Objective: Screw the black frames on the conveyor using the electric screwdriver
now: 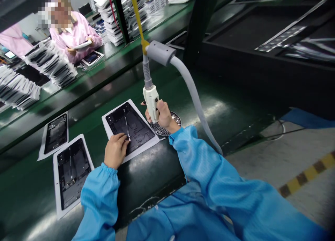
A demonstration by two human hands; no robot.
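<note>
My right hand point(163, 115) is wrapped around a white electric screwdriver point(151, 100) that hangs from above, upright. Its lower end is over or near a round metal dish of holes point(159, 130), partly hidden by the hand. To the left lies an opened tablet housing point(138, 124), black inside, on a white sheet. My left hand point(115, 151) rests at its lower edge, fingertips pressed together at a small shiny part point(128, 138); whether they grip this part or only touch it, I cannot tell.
Two more opened tablet housings point(72, 173) point(56, 132) lie on the green bench point(157, 171) at left. A grey cable point(190, 82) curves down beside my right arm. Across the line, a person in pink point(78, 35) holds a tablet-like panel near stacks of wrapped panels point(53, 63).
</note>
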